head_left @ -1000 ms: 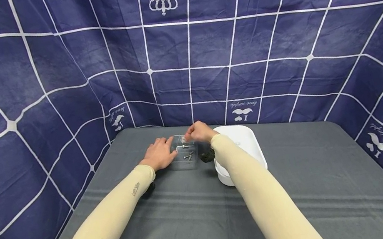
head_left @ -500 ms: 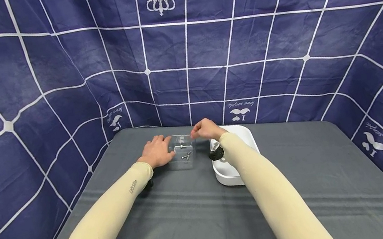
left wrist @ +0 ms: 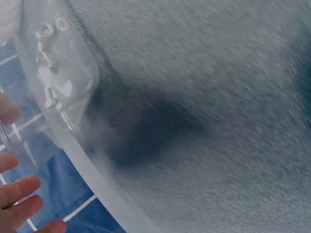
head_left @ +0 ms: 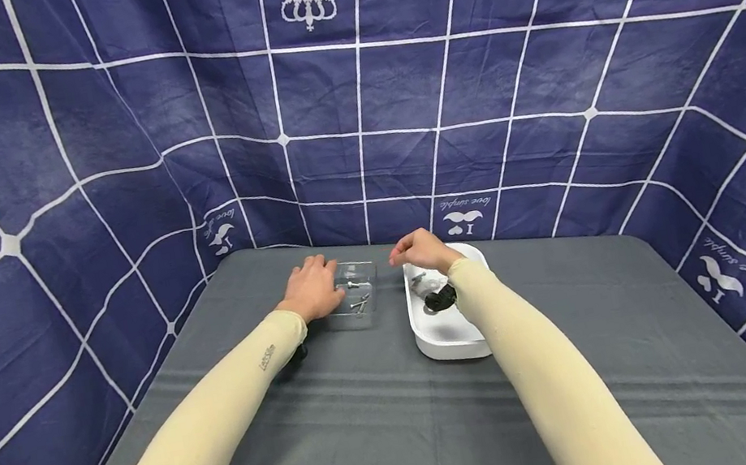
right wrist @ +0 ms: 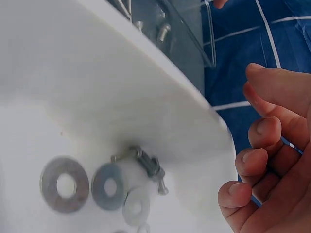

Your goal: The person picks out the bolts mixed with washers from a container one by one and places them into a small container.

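My left hand (head_left: pixel 311 288) rests against the left side of a clear plastic box (head_left: pixel 351 322), fingers spread and relaxed. Inside the box lie several bolts (head_left: pixel 358 303). To the right, my right hand (head_left: pixel 424 250) hovers over the far left rim of a white tray (head_left: pixel 450 351). In the right wrist view its fingers (right wrist: pixel 253 160) are loosely curled, and nothing shows between thumb and fingertips. The tray holds a few bolts (right wrist: pixel 149 165) and several flat washers, including a large washer (right wrist: pixel 50 185). My right wrist and forearm hide part of the tray.
Box and tray stand side by side near the back of a table with a grey cloth (head_left: pixel 347 434). A blue curtain with white lines (head_left: pixel 395 97) hangs behind and at both sides. A narrow strip of cloth separates the two containers.
My right hand has moved right, from above the clear box to the white tray's rim, uncovering more of the tray. My left hand has stayed at the box.
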Motion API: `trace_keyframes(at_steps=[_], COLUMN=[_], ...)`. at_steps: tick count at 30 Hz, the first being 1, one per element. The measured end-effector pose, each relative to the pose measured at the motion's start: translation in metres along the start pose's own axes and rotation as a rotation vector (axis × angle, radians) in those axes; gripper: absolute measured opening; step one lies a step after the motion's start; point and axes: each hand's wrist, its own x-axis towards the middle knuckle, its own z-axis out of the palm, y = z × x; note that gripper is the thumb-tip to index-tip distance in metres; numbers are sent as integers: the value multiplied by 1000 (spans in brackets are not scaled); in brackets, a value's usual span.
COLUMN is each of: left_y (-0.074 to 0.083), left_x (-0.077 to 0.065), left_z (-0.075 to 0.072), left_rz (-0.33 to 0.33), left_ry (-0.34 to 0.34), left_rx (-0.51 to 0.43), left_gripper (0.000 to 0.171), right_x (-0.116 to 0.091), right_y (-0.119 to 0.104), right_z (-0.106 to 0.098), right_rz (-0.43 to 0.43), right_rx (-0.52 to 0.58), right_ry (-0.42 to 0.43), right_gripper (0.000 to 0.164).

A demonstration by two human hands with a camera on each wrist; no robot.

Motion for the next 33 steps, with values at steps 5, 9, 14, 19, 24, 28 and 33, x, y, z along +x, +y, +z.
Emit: trace_keyframes(at_steps=[5, 9, 14, 19, 24, 28, 33], left_y=[10, 17, 26, 35, 45, 53, 62], left_x=[3, 6, 10, 14, 17, 20, 23], left_z=[-2, -4, -5, -5, -2, 0, 2], left_rz=[11, 24, 36, 52, 78, 104, 136], left_ry=[2, 12, 27, 21, 48, 61, 68], left_rx=[-23, -31, -68, -90, -118, -144, -146], left_gripper=[63, 63, 62, 62, 58, 57, 57], right_x=[-6, -8, -13, -18, -20, -21, -22], right_y=[7, 14, 23, 28, 34, 39, 46], right_z=[-10, -15, -19, -23, -25, -27, -27], right_rz=[22, 37, 37, 38, 61, 77, 93], right_rx=[1, 4, -13, 3, 29, 33, 22], right_ry=[8, 12, 38, 45, 47, 62, 77], right_gripper=[17, 17, 18, 19, 19, 20, 20])
